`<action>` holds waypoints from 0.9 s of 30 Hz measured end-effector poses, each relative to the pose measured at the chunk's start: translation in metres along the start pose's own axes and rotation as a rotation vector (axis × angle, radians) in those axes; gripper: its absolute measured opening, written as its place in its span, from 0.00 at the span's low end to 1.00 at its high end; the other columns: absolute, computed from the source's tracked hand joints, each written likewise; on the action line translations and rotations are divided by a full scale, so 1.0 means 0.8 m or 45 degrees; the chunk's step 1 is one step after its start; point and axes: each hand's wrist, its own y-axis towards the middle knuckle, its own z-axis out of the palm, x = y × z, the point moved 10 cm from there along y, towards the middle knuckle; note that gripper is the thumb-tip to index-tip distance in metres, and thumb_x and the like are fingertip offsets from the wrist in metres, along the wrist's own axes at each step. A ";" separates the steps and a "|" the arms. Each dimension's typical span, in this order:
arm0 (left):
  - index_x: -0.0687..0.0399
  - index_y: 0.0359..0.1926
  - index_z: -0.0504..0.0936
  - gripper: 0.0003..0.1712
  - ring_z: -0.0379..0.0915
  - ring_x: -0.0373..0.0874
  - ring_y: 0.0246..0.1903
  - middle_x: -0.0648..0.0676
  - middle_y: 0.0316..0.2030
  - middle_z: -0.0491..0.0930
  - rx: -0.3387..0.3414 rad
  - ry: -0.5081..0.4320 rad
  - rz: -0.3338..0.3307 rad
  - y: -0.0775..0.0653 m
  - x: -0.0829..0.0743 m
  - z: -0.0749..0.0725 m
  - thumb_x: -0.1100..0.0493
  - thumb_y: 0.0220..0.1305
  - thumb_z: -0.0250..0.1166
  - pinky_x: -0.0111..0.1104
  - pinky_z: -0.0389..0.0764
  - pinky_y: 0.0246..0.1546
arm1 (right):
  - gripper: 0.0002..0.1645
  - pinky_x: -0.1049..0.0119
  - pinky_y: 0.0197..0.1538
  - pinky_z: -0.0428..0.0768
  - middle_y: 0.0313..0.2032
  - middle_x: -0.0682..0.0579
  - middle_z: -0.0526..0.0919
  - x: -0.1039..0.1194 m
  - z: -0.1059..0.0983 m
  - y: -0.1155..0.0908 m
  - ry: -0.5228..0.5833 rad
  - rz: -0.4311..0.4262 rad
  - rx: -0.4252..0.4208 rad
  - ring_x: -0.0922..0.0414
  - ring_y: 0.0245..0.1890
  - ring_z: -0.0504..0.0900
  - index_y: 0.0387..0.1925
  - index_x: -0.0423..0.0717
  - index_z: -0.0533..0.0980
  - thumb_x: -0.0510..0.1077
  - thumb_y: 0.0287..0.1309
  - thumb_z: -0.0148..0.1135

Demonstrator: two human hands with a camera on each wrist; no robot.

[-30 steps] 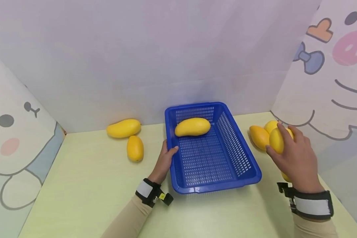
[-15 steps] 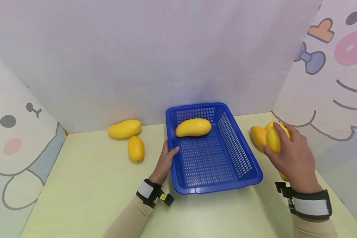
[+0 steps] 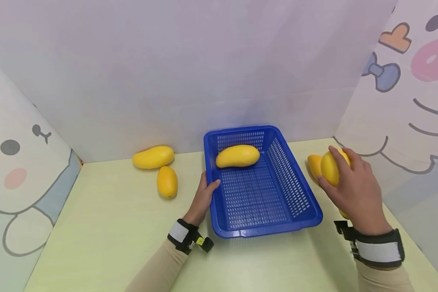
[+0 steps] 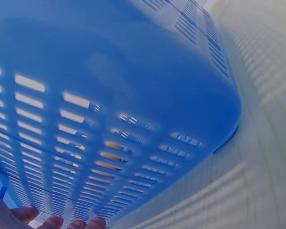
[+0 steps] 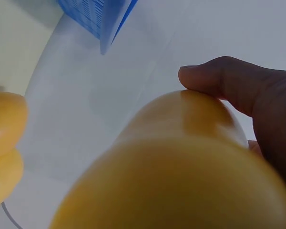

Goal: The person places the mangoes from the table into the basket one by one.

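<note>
My left hand (image 3: 202, 198) grips the left rim of a blue plastic basket (image 3: 252, 194), thumb over the edge. In the left wrist view its fingertips (image 4: 96, 223) show under the slotted basket wall (image 4: 114, 71). A yellow mango (image 3: 238, 156) lies inside, towards the back. To the right of the basket, my right hand (image 3: 357, 194) holds another yellow mango (image 3: 329, 168), which fills much of the right wrist view, the thumb (image 5: 205, 78) on its far end. Behind the held mango, a more orange mango (image 3: 314, 165) is partly hidden.
Two mangoes sit left of the basket: a long yellow one (image 3: 153, 157) by the back wall and an orange one (image 3: 167, 182) before it. In the right wrist view, two mangoes (image 5: 7, 124) show at the left edge. Printed white walls enclose the pale green table (image 3: 106, 227).
My right hand has moved a little left with the mango in its grip, covering more of the orange mango behind. The left hand and basket stay almost in place.
</note>
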 end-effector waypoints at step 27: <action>0.43 0.71 0.42 0.33 0.55 0.51 0.63 0.58 0.68 0.54 -0.017 -0.062 0.009 0.025 0.042 -0.006 0.50 0.71 0.45 0.50 0.55 0.62 | 0.49 0.42 0.37 0.76 0.62 0.37 0.62 0.093 -0.003 0.032 0.006 -0.325 -0.010 0.36 0.50 0.66 0.68 0.55 0.59 0.50 0.44 0.69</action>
